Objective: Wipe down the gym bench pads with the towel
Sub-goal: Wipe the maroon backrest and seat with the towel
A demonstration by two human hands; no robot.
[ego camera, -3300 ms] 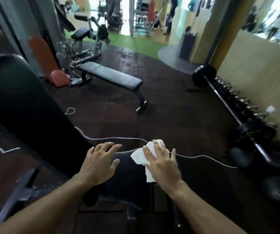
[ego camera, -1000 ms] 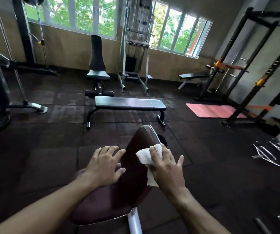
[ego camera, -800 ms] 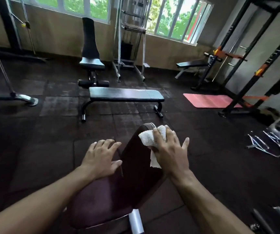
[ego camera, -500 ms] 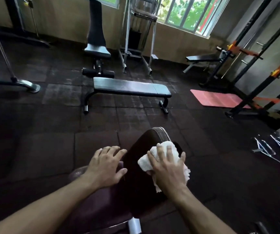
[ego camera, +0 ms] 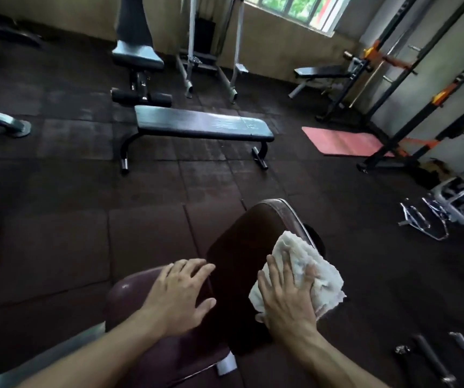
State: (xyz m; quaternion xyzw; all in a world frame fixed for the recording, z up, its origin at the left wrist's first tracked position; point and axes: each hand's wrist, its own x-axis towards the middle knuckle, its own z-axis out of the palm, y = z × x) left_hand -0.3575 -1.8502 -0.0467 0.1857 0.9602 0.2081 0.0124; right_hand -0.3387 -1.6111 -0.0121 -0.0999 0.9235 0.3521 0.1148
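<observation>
Your right hand (ego camera: 286,298), fingers spread flat, presses the crumpled white cloth towel (ego camera: 306,270) against the right edge of the raised dark-brown vinyl back pad (ego camera: 242,247). Your left hand (ego camera: 180,295) rests spread across the maroon seat pad (ego camera: 130,292)

Risks: much of the towel overhangs the pad edge, so a stroke could slide off and leave that side unwiped

No readable brands, labels or writing

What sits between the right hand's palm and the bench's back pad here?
The white towel. In the head view the right hand presses it flat against the dark back pad, with the towel's loose end spilling past the pad's right edge.
</observation>
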